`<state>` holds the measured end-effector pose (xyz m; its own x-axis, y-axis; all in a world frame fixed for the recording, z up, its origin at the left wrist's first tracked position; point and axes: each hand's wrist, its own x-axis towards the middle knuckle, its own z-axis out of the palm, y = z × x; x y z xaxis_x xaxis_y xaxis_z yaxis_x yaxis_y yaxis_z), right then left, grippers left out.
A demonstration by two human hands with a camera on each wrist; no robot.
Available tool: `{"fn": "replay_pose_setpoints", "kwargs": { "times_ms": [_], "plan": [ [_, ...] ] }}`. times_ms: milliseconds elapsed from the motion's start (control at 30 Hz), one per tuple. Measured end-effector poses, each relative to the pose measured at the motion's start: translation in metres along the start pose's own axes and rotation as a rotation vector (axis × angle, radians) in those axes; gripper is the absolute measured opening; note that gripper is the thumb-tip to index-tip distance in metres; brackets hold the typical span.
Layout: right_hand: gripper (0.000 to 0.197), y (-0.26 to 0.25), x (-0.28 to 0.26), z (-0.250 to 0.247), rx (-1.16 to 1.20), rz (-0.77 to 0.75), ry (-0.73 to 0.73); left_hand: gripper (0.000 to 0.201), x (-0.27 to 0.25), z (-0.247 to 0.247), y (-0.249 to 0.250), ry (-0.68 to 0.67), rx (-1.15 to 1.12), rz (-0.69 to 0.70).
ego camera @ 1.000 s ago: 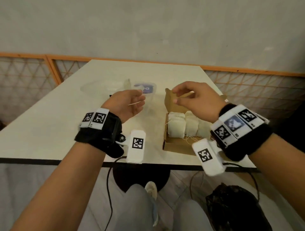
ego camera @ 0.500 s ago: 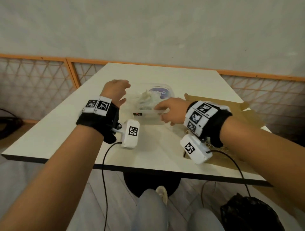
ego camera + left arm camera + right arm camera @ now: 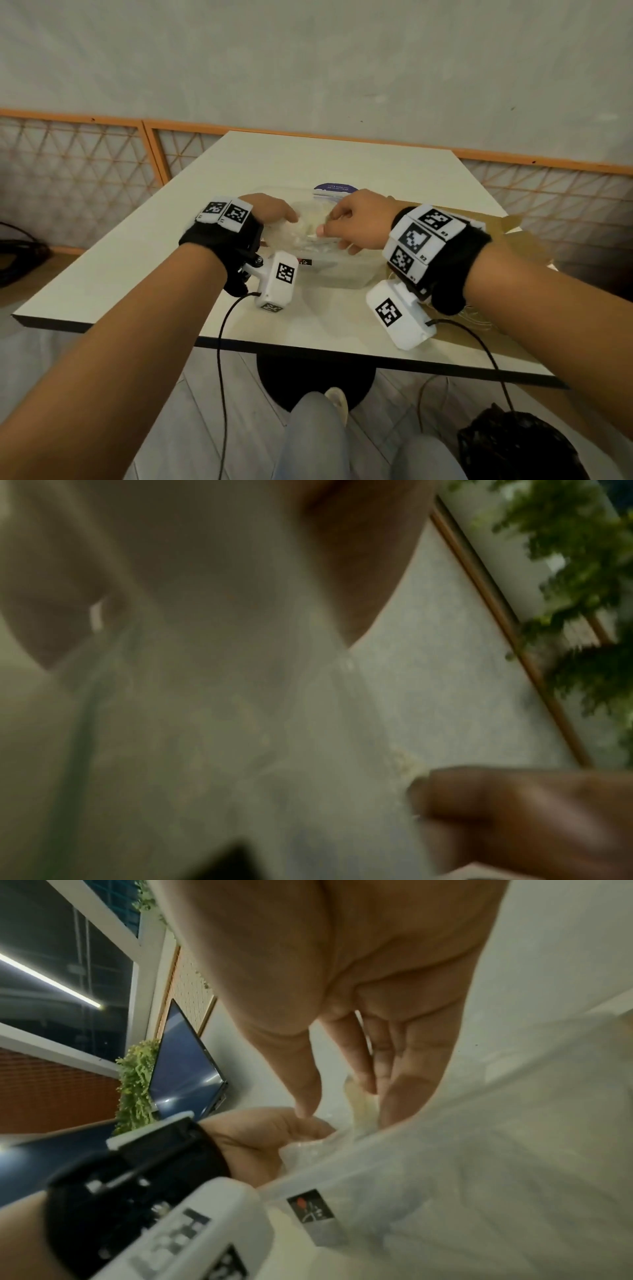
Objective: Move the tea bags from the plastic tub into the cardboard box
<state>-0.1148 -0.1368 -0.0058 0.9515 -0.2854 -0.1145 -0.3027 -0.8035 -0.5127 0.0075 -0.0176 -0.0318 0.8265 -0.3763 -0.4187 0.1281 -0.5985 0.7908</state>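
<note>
The clear plastic tub (image 3: 342,274) stands mid-table with pale tea bags (image 3: 305,233) inside. My left hand (image 3: 286,217) curls over the tub's left rim and holds it. My right hand (image 3: 327,228) reaches down into the tub from the right. In the right wrist view its fingers (image 3: 363,1080) and thumb close on a tea bag (image 3: 361,1107), with my left hand (image 3: 274,1137) just below at the tub's edge. The cardboard box (image 3: 507,233) lies to the right, mostly hidden behind my right wrist. The left wrist view is blurred.
The tub's lid (image 3: 335,188), with a blue label, lies just behind the tub. Loose tea-bag strings (image 3: 479,315) trail near the box at the table's front right. A black bag (image 3: 513,445) sits on the floor under the right edge. Wrist-camera cables hang off the front edge.
My right hand left the cardboard box and swung left into the tub. My left hand went forward and settled on the tub's left rim. My head turned left, pushing the box to the side.
</note>
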Motion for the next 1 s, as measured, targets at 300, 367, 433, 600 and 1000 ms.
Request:
{"fn": "replay_pose_setpoints", "kwargs": {
  "times_ms": [300, 367, 433, 600, 1000],
  "plan": [
    [0.047, -0.004, 0.003, 0.001, -0.264, -0.026, 0.164, 0.045, 0.002, 0.002, -0.004, -0.340, -0.435, 0.042],
    [0.052, -0.005, 0.004, 0.003, -0.247, -0.072, 0.206, 0.057, 0.003, 0.003, -0.002, -0.319, -0.474, 0.056],
    [0.057, -0.004, 0.006, 0.003, -0.241, -0.090, 0.198, 0.059, 0.004, 0.005, -0.002, -0.347, -0.519, 0.050],
    [0.056, -0.004, 0.013, 0.000, -0.169, -0.081, 0.185, 0.033, -0.004, 0.018, -0.001, -0.487, -0.629, 0.073],
    [0.011, 0.018, 0.023, -0.021, 0.457, -0.049, 0.357, 0.026, -0.016, 0.018, -0.004, -0.496, -0.613, 0.138]
  ]
}}
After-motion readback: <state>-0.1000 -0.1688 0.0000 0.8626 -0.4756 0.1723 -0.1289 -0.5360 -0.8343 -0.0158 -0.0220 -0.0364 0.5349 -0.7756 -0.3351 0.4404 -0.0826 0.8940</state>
